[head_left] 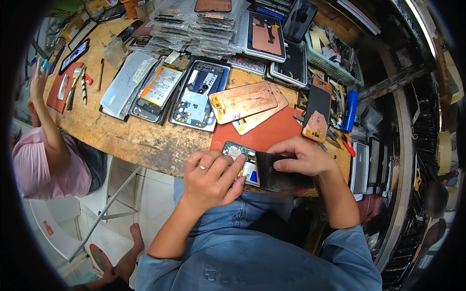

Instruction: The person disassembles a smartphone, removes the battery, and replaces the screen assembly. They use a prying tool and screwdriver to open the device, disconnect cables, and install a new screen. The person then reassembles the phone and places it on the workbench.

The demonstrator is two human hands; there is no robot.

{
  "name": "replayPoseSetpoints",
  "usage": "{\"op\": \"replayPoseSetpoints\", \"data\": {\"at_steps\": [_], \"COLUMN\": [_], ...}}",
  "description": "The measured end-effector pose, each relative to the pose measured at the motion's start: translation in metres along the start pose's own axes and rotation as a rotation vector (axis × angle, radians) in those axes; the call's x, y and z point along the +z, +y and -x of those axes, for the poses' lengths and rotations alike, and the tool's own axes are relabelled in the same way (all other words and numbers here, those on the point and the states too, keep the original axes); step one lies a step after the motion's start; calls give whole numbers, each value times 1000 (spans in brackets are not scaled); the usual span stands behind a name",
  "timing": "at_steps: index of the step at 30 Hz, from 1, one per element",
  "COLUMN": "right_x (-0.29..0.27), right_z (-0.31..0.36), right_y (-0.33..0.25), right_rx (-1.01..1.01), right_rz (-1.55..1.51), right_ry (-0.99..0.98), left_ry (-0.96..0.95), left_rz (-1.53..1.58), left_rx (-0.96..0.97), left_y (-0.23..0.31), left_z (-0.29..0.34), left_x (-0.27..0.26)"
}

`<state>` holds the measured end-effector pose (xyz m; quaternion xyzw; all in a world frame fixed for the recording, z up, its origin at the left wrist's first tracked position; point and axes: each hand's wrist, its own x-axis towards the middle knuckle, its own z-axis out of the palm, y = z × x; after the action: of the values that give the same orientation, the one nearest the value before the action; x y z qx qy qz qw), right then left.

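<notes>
Left hand (pixel 208 177) reaches over an open phone (pixel 249 172) at the near edge of the desk (pixel 145 150), fingers loosely bent, index tip near the circuit board (pixel 234 149); whether it presses or grips anything, I cannot tell. Right hand (pixel 303 157) pinches a dark screen (pixel 293 180), thumb on its face, just right of the phone. Whether a cable joins these 2 parts is hidden.

The step looks like work on the phone's insides with the screen held aside, perhaps at a connector. The next move probably calls for a steady phone, a light fingertip at the board and no pull from the screen.

From the left, the desk bears tools (pixel 84 92), a battery (pixel 161 85) and a blue frame (pixel 201 92). Beyond the phone, 2 copper panels (pixel 242 103) overlap, partly on a red mat (pixel 264 136). Farther right lie a dark panel (pixel 318 104), a green basket (pixel 340 73) behind it, and a blue cylinder (pixel 349 111).
</notes>
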<state>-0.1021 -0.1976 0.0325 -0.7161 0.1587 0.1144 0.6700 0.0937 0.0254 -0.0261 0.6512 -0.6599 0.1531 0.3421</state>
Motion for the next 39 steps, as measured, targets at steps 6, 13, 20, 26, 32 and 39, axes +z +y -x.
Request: {"op": "replayPoseSetpoints", "data": {"at_steps": [6,13,20,26,32,39], "right_x": [2,1,3,2,26,61], "right_z": [0,1,-1,1,14,41], "right_y": [-3,-1,3,6,-5,-5], "right_rx": [24,-13,-30,-58,-152,-122], "right_rz": [-45,-17,-18,26,344,738], "right_ry": [15,19,42,51,275,587], "left_ry": [15,4,9,8,-94,-176], "left_rz": [-46,-32,-60,-50,15,117], "left_rx": [16,48,53,57,56,218], "left_y": [0,-2,-2,-1,3,-22], "left_z": [3,2,4,-1,-19,-13], "left_x": [5,6,7,8,4,0]}}
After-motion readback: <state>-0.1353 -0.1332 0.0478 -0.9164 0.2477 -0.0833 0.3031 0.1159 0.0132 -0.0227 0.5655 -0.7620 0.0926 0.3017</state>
